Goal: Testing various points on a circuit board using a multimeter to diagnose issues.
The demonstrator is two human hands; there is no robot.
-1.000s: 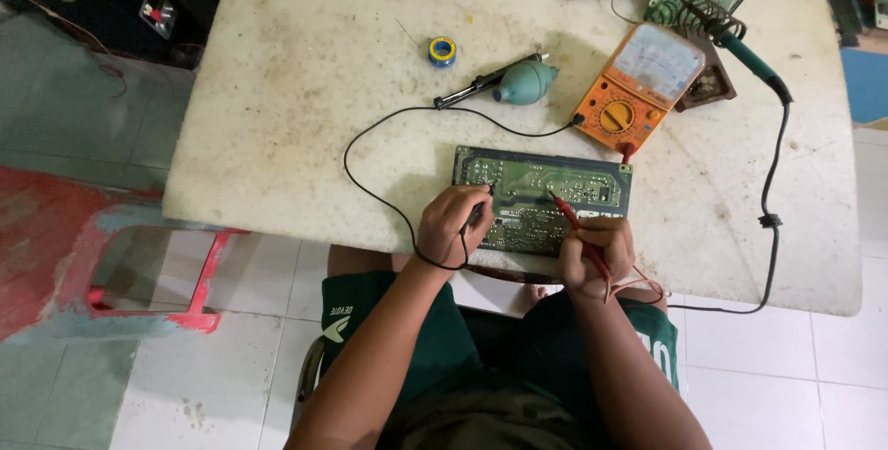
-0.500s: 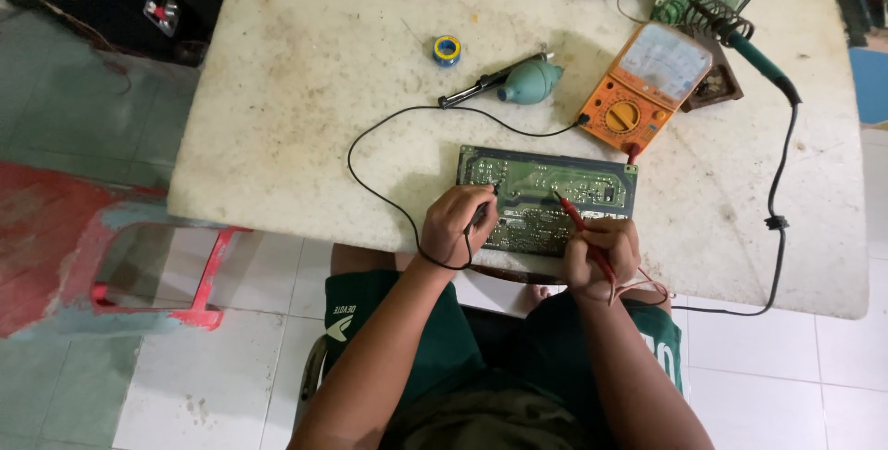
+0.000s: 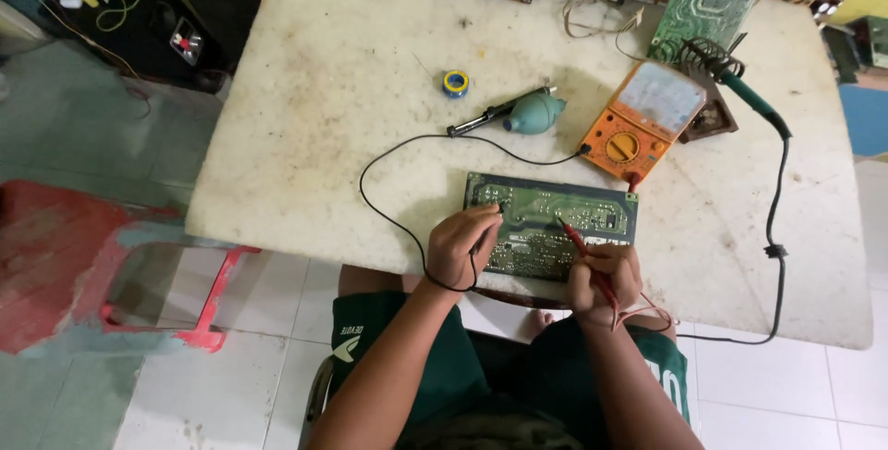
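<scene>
Stained worktop (image 3: 305, 126) bears a green circuit board (image 3: 536, 209), solder side up; left hand (image 3: 460, 248) pinches the black probe (image 3: 481, 245), right hand (image 3: 606, 282) grips the red probe (image 3: 575, 237), both unmoved since earlier.

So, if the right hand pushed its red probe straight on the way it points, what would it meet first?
The right hand aims the red probe up and left, with its tip seemingly already on the green circuit board. It would likely meet the board first, though depth is unclear.
</scene>
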